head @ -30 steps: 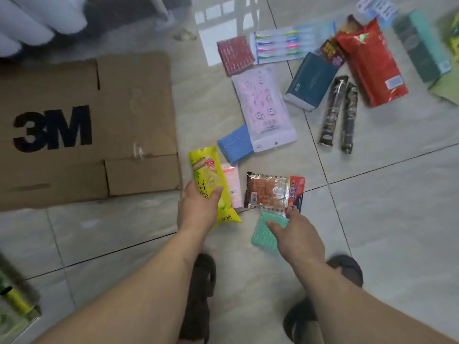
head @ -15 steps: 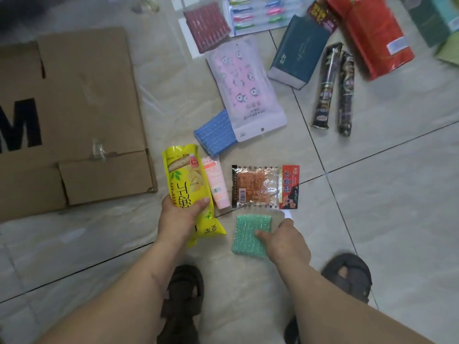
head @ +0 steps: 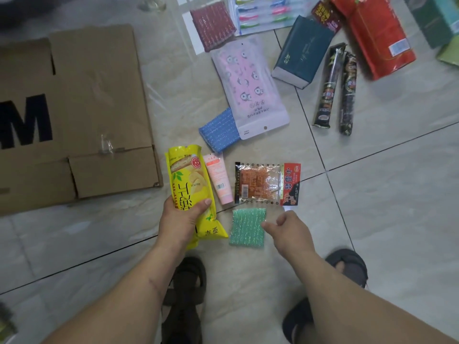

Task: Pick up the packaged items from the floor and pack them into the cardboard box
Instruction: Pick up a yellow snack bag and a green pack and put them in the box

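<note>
Left hand [head: 182, 219] is wrapped around the lower half of the yellow chip bag [head: 190, 184], thumb across the front, so it looks ready to come off the floor in 1 go. Right hand [head: 289, 228] sits at about 3 o'clock from the green scrubber pad [head: 247, 227], fingers curled with the thumb tip at the pad's edge; I can't tell if it really has a pinch on it. My guess is 1 item per hand to save trips. The cardboard box [head: 74, 115] lies on its side at roughly 10 o'clock from the left hand, close enough for a short reach. The pink tube [head: 218, 178] and the orange snack packet [head: 267, 183] lie at 12 o'clock from the hands, probably next. More packs are spread at 1 o'clock, the red bag [head: 375, 33] farthest out.
</note>
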